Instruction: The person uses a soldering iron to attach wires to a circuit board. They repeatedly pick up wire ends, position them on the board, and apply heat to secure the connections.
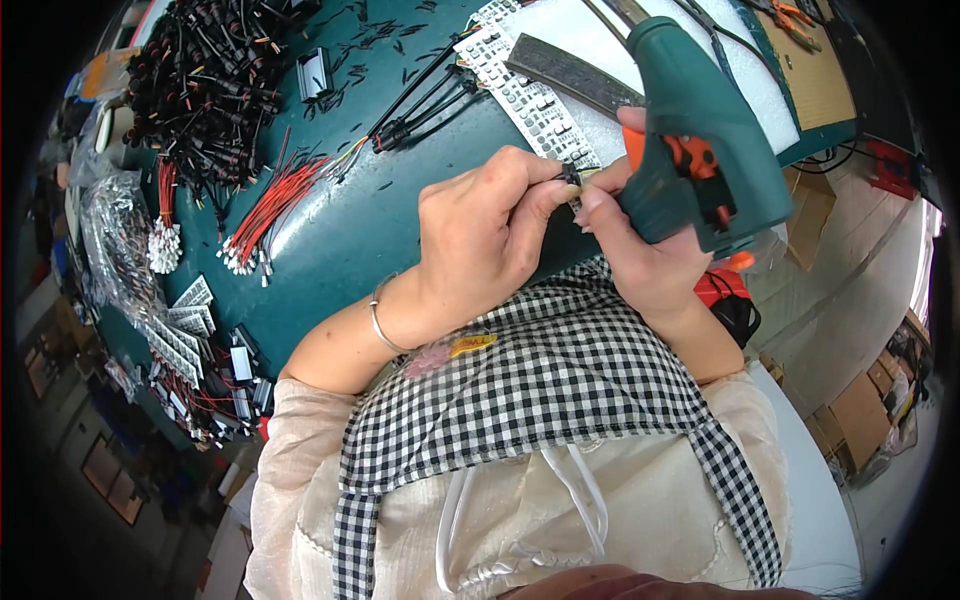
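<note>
My left hand (pixel 480 225) is closed, its thumb and index finger pinching a small black cable piece (pixel 570 176) above the table's near edge. From the other side, my right hand (pixel 645 255) has its thumb and finger pressed at the same small piece. A green gun-shaped tool (pixel 685 90) with an orange trigger (pixel 634 146), probably a hot glue gun, lies across my right hand, with a fingertip showing beside the trigger. It hides much of that hand. Just beyond my fingertips is a strip of white circuit boards (pixel 535 105) with small black parts.
A dark flat bar (pixel 575 75) lies on a white foam sheet (pixel 770 105). Black cables (pixel 410 125) and red wires (pixel 270 210) spread over the green table (pixel 330 245). Leftward sits a heap of black connectors (pixel 205 80). Pliers (pixel 795 20) lie far right.
</note>
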The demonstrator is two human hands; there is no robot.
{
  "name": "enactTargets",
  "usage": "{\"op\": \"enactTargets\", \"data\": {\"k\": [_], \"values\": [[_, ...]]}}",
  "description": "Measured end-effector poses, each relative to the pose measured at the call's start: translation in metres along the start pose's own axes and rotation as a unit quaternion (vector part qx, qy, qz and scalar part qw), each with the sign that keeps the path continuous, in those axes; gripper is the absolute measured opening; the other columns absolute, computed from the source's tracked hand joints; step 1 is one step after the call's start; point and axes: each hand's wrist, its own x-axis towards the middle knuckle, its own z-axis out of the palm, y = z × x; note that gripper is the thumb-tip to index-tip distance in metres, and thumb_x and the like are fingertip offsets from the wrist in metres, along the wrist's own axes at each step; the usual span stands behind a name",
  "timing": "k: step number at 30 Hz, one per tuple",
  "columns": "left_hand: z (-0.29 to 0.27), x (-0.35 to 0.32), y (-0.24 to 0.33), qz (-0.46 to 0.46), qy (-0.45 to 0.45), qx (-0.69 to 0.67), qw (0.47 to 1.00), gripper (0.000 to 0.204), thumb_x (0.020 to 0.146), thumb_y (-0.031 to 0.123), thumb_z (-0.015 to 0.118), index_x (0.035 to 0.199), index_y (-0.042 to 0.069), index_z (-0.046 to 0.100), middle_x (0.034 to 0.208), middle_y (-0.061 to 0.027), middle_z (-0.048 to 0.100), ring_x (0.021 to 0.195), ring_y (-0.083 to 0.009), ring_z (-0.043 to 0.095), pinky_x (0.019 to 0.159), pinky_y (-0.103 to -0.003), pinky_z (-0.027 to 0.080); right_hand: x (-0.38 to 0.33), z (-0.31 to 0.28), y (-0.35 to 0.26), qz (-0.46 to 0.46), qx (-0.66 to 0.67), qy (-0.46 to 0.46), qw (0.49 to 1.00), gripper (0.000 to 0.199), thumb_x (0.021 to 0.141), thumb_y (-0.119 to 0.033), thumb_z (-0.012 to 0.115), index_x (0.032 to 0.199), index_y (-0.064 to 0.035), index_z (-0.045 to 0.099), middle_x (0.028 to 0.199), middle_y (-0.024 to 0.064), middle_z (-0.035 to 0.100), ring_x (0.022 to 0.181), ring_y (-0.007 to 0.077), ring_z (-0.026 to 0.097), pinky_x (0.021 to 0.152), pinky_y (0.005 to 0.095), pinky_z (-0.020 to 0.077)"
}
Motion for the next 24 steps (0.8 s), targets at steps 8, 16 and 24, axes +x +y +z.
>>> {"op": "enactTargets", "data": {"k": [8,16,24], "values": [[-0.024,0.019,-0.021,0.01,-0.034,0.145,0.989,0.009,0.079,0.009,0.07,0.079,0.004,0.063,0.065,-0.011,0.061,0.054,-0.0279,0.06,0.049,-0.035,0.046,-0.007,-0.017,-0.009,0.113,0.065,0.028,0.991,0.053,0.078,0.011,0.059,0.127,0.0135,0.04,0.072,0.0114,0.062,0.059,0.013,0.058,0.06,0.0211,0.0477],[-0.03,0.025,-0.042,-0.03,-0.044,0.219,0.974,0.009,0.079,0.013,0.072,0.078,0.004,0.07,0.056,-0.0091,0.059,0.043,-0.0178,0.052,0.043,-0.028,0.039,-0.028,-0.046,-0.02,0.154,0.2,0.086,0.964,0.07,0.076,-0.013,0.075,0.127,0.0162,0.038,0.105,0.0271,0.058,0.051,0.0145,0.055,0.043,0.022,0.0447],[-0.028,0.03,-0.052,-0.062,-0.045,0.224,0.972,0.015,0.077,0.017,0.074,0.076,0.003,0.071,0.054,-0.0098,0.06,0.041,-0.0163,0.051,0.043,-0.026,0.04,-0.035,-0.055,-0.012,0.181,0.205,0.037,0.961,0.07,0.075,-0.012,0.076,0.128,0.013,0.038,0.117,0.0305,0.053,0.051,0.0141,0.054,0.04,0.023,0.045]]}}
